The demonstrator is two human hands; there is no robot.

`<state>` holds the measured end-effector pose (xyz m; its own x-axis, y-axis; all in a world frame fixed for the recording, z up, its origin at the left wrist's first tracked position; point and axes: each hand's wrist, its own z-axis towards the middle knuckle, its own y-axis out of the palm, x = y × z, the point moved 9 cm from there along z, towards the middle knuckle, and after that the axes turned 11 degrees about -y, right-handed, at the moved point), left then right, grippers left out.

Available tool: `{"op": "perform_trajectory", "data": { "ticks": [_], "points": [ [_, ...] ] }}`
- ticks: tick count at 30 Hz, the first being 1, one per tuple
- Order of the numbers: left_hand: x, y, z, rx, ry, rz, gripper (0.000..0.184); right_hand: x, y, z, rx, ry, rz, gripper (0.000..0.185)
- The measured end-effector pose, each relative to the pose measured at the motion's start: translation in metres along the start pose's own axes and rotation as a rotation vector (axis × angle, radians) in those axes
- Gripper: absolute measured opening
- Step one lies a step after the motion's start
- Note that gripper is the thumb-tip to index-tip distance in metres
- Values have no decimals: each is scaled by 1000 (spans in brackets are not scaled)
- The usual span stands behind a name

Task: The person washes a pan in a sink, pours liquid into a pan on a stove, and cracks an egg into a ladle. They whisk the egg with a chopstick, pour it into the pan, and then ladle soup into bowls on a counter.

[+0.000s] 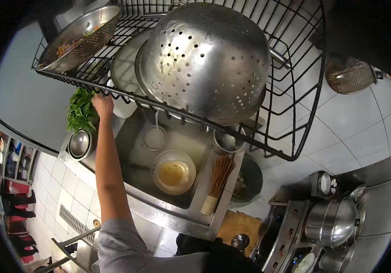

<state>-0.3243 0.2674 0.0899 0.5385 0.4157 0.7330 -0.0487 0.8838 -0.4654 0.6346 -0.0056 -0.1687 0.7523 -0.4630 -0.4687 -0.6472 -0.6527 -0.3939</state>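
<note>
My left hand (103, 105) is stretched out to the far left corner of the sink unit, under the front edge of the wire rack. Its fingers look curled against a bunch of leafy greens (81, 109), though the fingertips are partly hidden. Just nearer than the greens stand nested metal bowls (79, 144). Right of my forearm is the steel sink (134, 136), holding cloudy water. In it are a round strainer with a handle (154, 137) and a pale bowl (187, 157) with yellowish liquid. My right hand is out of view.
Overhead, a black wire rack (291, 157) carries a large upturned colander (209, 59) and a tilted perforated pan (79, 38). A bamboo brush (218, 182) and a metal pot (228, 140) stand on the sink's right side. Farther right are a dark bin (252, 179) and a stove (288, 234).
</note>
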Motion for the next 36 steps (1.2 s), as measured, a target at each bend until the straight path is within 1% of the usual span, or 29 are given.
{"op": "perform_trajectory", "data": {
  "ticks": [1,2,3,4,5,6,7,9,10,11,12,14,16,19,21,25,26,27,28,30,31,32,34,36],
  "points": [
    [20,-21,-26,261,218,133,25,0,1,-2,3,7,-7,36],
    [38,-39,-57,284,164,-50,21,1,1,-5,5,12,-14,36],
    [53,-45,-91,164,18,-255,22,2,2,-7,6,16,-22,36],
    [42,-19,-133,17,24,-262,24,5,3,-9,10,17,-34,35],
    [41,26,-182,-349,32,-412,25,9,5,-10,12,19,-45,35],
    [94,23,-226,-688,-156,-521,24,13,6,-11,13,19,-59,35],
    [102,47,-254,-666,173,-229,24,19,8,-13,10,19,-78,35],
    [136,67,-265,-561,484,-356,22,32,15,-16,-7,12,-128,35],
    [126,100,-267,-730,428,-201,17,39,20,-17,-18,7,-153,35],
    [119,127,-266,-781,411,-102,18,47,25,-19,-30,-1,-178,35],
    [112,149,-261,-776,395,-34,19,55,29,-18,-41,-14,-209,35],
    [96,166,-253,-641,395,26,21,73,37,-18,-65,-43,-268,35],
    [76,159,-249,-544,392,12,24,93,47,-24,-90,-66,-322,35],
    [69,137,-237,-512,403,-69,30,120,63,-32,-127,-115,-412,35],
    [61,146,-247,-516,402,21,34,138,77,-39,-160,-138,-474,35],
    [21,179,-266,-421,423,279,42,173,100,-52,-209,-184,-581,35],
    [29,170,-261,-433,437,309,45,183,106,-55,-226,-190,-612,35],
    [13,178,-255,-744,162,279,50,191,111,-56,-247,-201,-648,36],
    [46,138,-248,-485,393,-105,31,184,110,-60,-236,-198,-637,36],
    [65,126,-250,-264,565,-208,30,146,104,-85,-72,-380,-632,33],
    [46,166,-266,-135,820,198,30,154,115,-92,-77,-368,-616,33],
    [60,150,-270,-155,829,197,30,177,121,-95,-35,-273,-438,31],
    [80,135,-255,-575,442,156,38,228,125,-82,59,-101,-94,27],
    [54,143,-266,-631,515,-317,44,254,140,-69,167,61,268,26]
  ]
}}
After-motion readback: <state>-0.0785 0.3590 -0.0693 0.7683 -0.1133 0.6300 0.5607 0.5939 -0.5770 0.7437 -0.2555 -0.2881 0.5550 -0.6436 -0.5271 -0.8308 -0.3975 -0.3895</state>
